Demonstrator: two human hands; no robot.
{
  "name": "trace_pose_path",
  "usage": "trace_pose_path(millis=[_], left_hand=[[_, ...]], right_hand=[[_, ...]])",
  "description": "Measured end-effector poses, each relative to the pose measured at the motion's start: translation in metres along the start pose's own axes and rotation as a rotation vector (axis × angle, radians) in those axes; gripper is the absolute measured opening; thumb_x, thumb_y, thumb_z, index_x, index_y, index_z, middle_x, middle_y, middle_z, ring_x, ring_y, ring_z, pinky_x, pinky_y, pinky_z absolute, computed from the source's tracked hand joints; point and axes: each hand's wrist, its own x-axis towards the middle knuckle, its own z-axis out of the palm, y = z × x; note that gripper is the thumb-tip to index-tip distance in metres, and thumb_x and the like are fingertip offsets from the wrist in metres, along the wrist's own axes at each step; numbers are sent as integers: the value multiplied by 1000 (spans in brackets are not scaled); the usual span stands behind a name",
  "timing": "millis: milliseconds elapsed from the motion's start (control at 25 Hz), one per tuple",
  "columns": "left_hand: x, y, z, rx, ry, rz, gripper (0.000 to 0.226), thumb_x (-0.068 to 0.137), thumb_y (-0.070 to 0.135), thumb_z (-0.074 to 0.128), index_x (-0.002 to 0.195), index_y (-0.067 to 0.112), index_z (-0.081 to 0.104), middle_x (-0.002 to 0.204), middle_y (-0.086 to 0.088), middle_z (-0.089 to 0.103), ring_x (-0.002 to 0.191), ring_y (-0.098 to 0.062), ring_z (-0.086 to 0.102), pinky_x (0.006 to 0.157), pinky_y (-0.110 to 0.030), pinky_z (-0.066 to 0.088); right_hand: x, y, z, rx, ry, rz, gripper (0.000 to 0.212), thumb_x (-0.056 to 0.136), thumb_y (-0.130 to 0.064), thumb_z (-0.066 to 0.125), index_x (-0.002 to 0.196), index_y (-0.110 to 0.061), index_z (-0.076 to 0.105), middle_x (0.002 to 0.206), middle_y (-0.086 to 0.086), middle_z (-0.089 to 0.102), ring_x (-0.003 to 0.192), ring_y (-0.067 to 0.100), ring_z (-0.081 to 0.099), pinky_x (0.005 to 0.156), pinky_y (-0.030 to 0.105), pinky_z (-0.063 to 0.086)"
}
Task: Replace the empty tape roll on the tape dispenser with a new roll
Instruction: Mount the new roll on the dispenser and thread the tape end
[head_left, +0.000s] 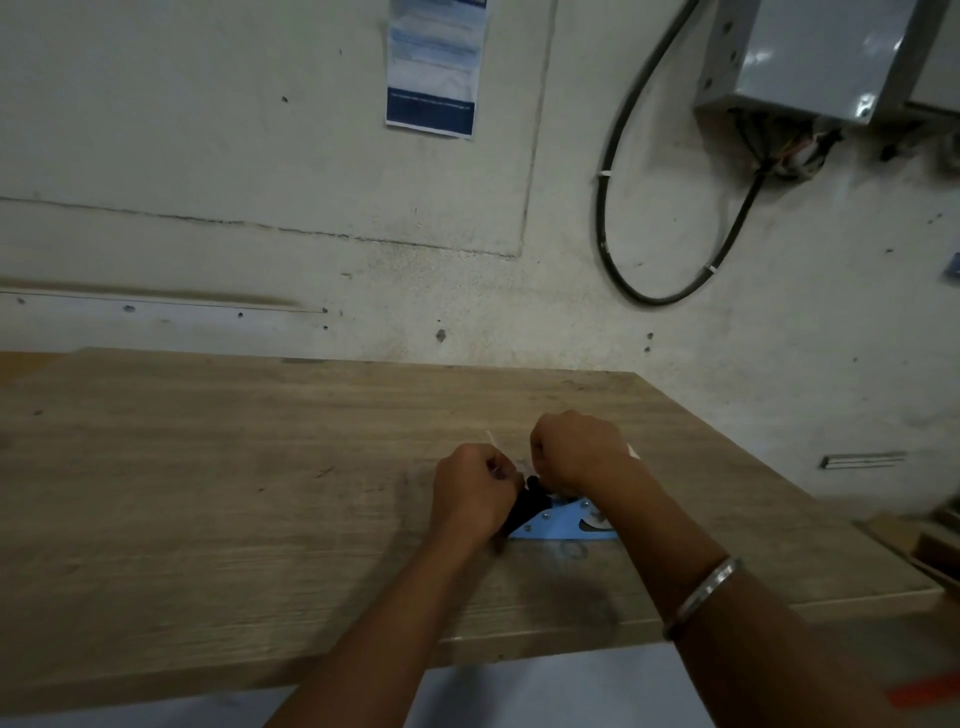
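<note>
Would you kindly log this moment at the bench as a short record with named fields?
surface: wooden table
tool: blue and black tape dispenser, lying on the table
left hand: fingers curled, on the dispenser's black end, a bit of clear tape showing at them
right hand: fingers curled, over the dispenser's far side; what it holds is hidden
wrist: metal bangle on the right arm
wall: poster, grey box, black cable

One head-worn wide-angle view looked forward and down from the near edge of the surface (208, 493). It faced the far wall (260, 182), with both forearms reaching in from the near right, close to the lens.
</note>
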Motion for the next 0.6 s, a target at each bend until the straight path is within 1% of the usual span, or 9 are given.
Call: trace_pose_path(millis=[80,160,240,320,400,440,520,600], left_hand=[[-1,1,0,7,5,-3,8,82,17,72,75,17,76,78,1,74,72,-12,69,64,-25,53],[-1,0,0,-6,-8,-17,10,82,18,73,73,15,76,73,-1,74,66,-14,70,64,-30,60],[0,0,0,12,-39,-17,17,84,22,70,71,12,76,67,-4,73,61,-16,70,63,-34,61],[0,0,-1,4,-81,-28,25,84,23,67,68,6,74,62,-10,72,59,-22,71,60,-39,61],[0,1,-2,-17,-119,-59,27,84,24,66,68,3,73,60,-13,71,56,-25,70,58,-41,60],[1,2,-2,-21,-133,-77,28,84,25,66,67,3,73,59,-12,71,53,-24,69,56,-39,59],[1,3,-4,-27,-173,-124,29,85,25,66,68,3,73,57,-9,70,45,-18,63,47,-30,53],[0,5,-6,-35,-200,-179,28,85,26,65,69,4,72,56,-6,69,41,-15,58,45,-24,45]], right_hand=[[1,0,2,-23,5,-14,15,86,-17,64,100,-16,69,98,7,69,86,27,67,77,37,55],[2,1,2,-15,-15,-13,14,85,-15,64,97,-15,70,94,7,70,83,27,67,77,37,56],[3,1,2,4,-32,-5,12,84,-15,64,94,-16,72,91,6,71,81,25,67,77,37,57],[2,0,1,33,-40,5,12,84,-16,64,93,-18,72,92,4,70,82,24,66,77,38,56],[2,1,1,53,-40,10,12,83,-15,64,92,-18,72,91,3,71,82,23,66,78,38,56],[1,2,0,54,-40,10,12,82,-14,65,92,-18,72,91,3,71,82,23,66,78,38,56],[1,1,0,42,-39,7,15,80,-13,67,94,-17,71,92,4,70,83,23,66,79,39,56],[1,0,-1,33,-28,1,15,80,-12,67,94,-16,70,91,4,70,82,23,66,77,38,56]])
